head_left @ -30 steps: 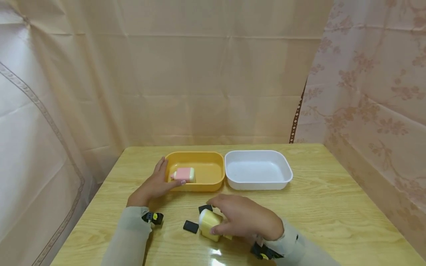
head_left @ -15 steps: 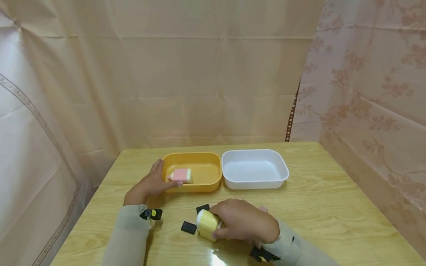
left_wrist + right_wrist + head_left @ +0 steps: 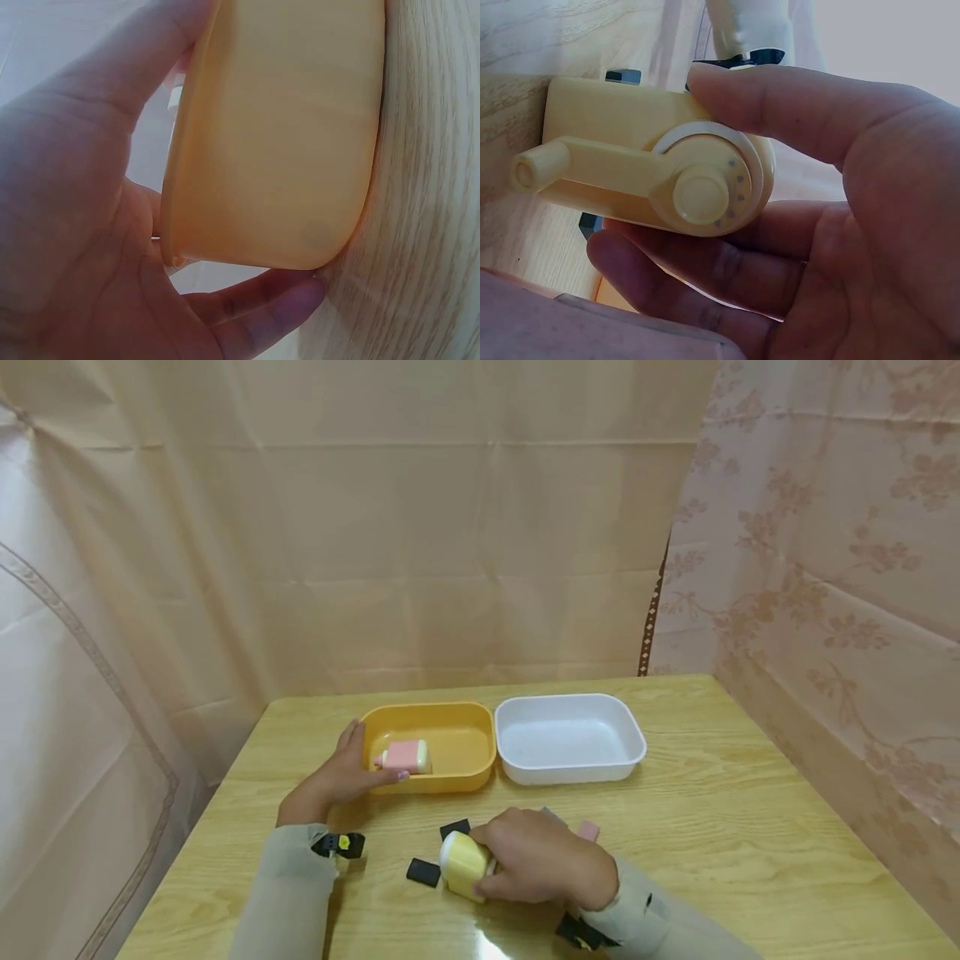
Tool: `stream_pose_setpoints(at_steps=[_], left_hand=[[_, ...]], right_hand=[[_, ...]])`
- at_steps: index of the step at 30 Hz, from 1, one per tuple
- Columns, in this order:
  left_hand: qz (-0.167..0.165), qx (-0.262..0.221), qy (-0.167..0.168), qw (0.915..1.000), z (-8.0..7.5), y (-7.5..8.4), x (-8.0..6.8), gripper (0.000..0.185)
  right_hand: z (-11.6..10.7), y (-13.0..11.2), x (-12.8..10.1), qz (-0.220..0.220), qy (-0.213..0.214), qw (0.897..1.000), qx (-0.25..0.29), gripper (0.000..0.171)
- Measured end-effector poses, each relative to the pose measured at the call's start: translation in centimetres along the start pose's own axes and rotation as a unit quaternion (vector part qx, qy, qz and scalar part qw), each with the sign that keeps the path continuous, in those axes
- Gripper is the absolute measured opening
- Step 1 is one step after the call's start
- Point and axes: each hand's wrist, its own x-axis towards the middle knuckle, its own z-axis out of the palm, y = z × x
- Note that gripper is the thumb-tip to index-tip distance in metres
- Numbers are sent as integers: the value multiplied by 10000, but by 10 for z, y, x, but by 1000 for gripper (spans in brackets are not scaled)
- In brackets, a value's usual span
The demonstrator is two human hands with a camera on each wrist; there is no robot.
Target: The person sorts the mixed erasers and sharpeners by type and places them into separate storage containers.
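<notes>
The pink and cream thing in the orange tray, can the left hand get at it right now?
Likely yes: the left hand holds the end of the orange tray, its thumb over the near rim close by the pink and cream thing. Nothing covers the top, though its grip might need loosening.

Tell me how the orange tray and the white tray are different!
The orange tray has a pink-and-cream thing lying in it; the white tray doesn't. The left hand grips the orange tray, while neither hand touches the white tray. The orange tray sits on the left, the white tray on the right. Both have rounded corners and stand upright on the wooden table.
</notes>
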Motion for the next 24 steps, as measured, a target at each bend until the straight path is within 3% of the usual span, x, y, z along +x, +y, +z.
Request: stream_pose_setpoints(at_steps=[16,24], left_hand=[[42,205,85,9997,2,-5,2,135],[-78,173,-76,9998,2,-4,2,138]], right_hand=[[3,-3,3,71,85,9999,-106,21],[4,-5,2,99,122,9995,-262,23]])
